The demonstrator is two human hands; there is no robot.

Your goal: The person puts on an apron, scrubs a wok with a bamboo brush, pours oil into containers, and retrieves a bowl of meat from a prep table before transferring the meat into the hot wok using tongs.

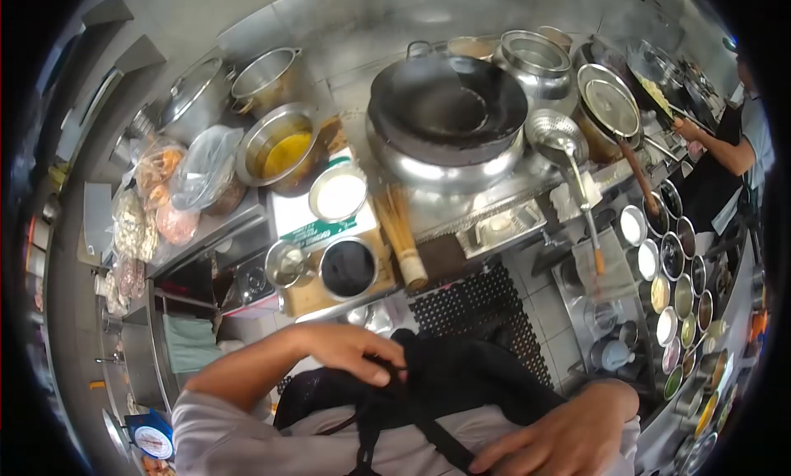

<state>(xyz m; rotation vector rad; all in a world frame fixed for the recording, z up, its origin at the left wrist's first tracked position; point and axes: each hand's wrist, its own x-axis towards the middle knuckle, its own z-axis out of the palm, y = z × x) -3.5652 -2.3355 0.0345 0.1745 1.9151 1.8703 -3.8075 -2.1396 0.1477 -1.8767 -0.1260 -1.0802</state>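
lt hand [350,354]: fingers closed on flat black fabric strap [437,440], which runs over grey cloth shirt [222,435], nr bunched black cloth apron [486,369]. rt hand [568,433]: fingers bent by strap's lower end; can't tell if gripping. round black metal wok [445,113] ahead, well apart.

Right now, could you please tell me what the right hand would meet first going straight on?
The right hand would likely meet the black strap first; they may already touch, depth being unclear.

Your black apron [494,375] lies bunched and creased across your front; a flat black strap [441,443] slants down from its middle, toward the lower right, looking fairly straight.
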